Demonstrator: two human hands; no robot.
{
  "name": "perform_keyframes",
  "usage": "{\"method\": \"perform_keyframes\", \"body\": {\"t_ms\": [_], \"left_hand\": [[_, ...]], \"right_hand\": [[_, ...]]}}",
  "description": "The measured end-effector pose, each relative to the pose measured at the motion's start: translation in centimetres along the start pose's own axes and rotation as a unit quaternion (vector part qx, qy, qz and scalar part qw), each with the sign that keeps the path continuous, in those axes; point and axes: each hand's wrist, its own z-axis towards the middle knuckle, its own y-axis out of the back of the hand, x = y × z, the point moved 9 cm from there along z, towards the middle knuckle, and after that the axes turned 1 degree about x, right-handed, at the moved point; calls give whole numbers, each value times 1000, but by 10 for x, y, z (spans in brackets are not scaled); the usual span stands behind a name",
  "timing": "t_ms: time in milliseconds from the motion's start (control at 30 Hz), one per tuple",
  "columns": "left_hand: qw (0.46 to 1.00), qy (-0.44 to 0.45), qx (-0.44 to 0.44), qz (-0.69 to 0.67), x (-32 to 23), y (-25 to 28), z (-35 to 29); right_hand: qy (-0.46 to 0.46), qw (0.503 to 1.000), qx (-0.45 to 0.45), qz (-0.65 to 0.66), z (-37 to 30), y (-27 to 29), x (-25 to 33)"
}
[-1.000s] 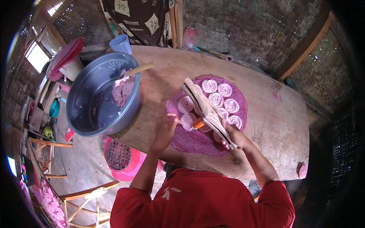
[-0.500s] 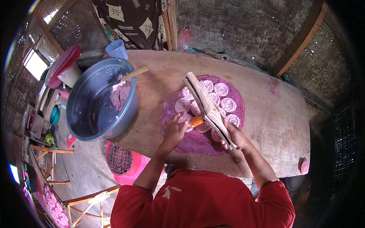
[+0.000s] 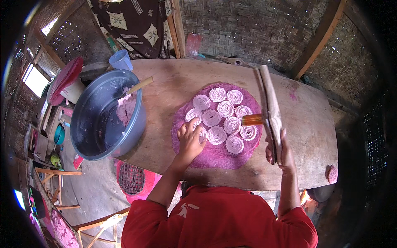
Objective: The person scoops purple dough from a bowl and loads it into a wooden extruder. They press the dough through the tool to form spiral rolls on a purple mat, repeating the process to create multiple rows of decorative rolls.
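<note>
My right hand [image 3: 283, 153] is closed around the lower end of a wooden dough press [image 3: 269, 107], two long wooden arms with an orange cylinder [image 3: 252, 120] sticking out toward the left. The press is tilted nearly upright above the right edge of a round purple mat [image 3: 223, 159]. Several pale pink rosettes of coiled dough strands [image 3: 211, 118] lie on that mat. At the mat's left side, my left hand [image 3: 189, 142] has its fingers spread at a rosette [image 3: 202, 133], partly covering it. Whether the fingertips press on the dough cannot be made out.
A large grey tub [image 3: 105, 115] with pink dough [image 3: 125, 110] and a wooden stick [image 3: 140, 84] stands at the table's left. Behind it is a light blue pitcher [image 3: 120, 60]. A small pink lump [image 3: 331, 174] lies at the wooden table's [image 3: 308, 124] right corner.
My right hand has carried the press off to the right, swinging it more upright, so the rosettes beneath now show. My left hand stays by the same side of the mat.
</note>
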Motion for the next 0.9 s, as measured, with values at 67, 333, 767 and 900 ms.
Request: {"method": "perform_keyframes", "body": {"t_ms": [67, 333, 767, 900], "left_hand": [[1000, 10, 1, -2, 5, -4, 1], [996, 63, -29, -49, 38, 2, 0], [924, 233, 47, -298, 143, -51, -11], [877, 278, 80, -384, 149, -63, -10]], "right_hand": [[8, 999, -32, 26, -10, 19, 1], [85, 873, -345, -334, -58, 145, 10], [109, 430, -609, -658, -92, 168, 30], [226, 710, -402, -532, 5, 121, 24]]}}
